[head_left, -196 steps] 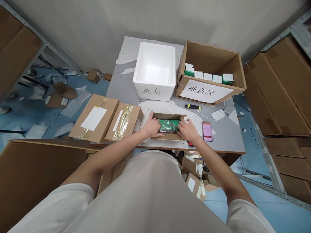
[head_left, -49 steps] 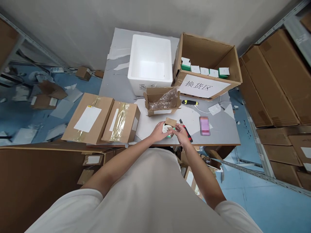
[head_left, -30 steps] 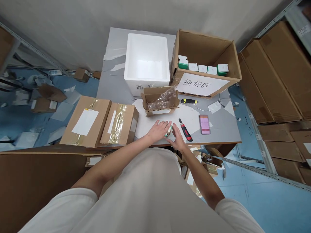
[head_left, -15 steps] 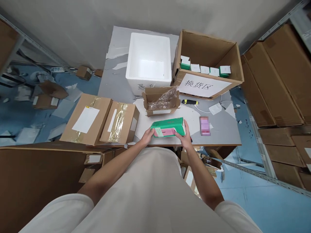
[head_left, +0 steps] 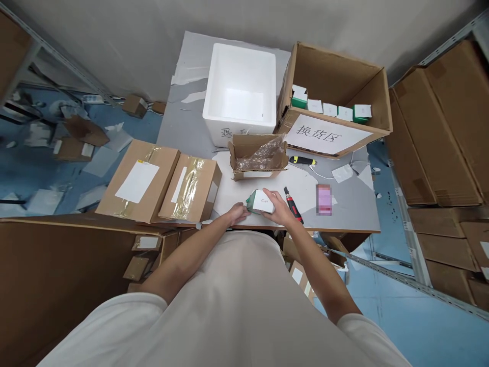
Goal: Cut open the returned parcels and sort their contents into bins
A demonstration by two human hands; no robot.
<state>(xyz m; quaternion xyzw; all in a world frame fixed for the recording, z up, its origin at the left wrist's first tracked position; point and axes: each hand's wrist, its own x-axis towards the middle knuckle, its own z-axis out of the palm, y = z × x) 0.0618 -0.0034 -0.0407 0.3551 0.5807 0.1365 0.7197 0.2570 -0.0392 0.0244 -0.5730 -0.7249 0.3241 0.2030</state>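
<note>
Our right hand (head_left: pixel 276 209) grips the green-and-white box (head_left: pixel 260 201), its white end facing us and long axis foreshortened, our left hand (head_left: pixel 237 213) at its left, touch unclear

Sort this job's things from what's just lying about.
Likely the job's:
green-and-white cardboard carton, in the right hand
open brown cardboard box holding clear plastic wrap

Probably lying about:
rectangular pink-screened phone
brown cardboard boxes on the blue floor

Green-and-white box (head_left: pixel 262 202), smooth paperboard — white bin (head_left: pixel 242 71), matt foam — clear wrap (head_left: pixel 264 156), crinkled glossy plastic.
</note>
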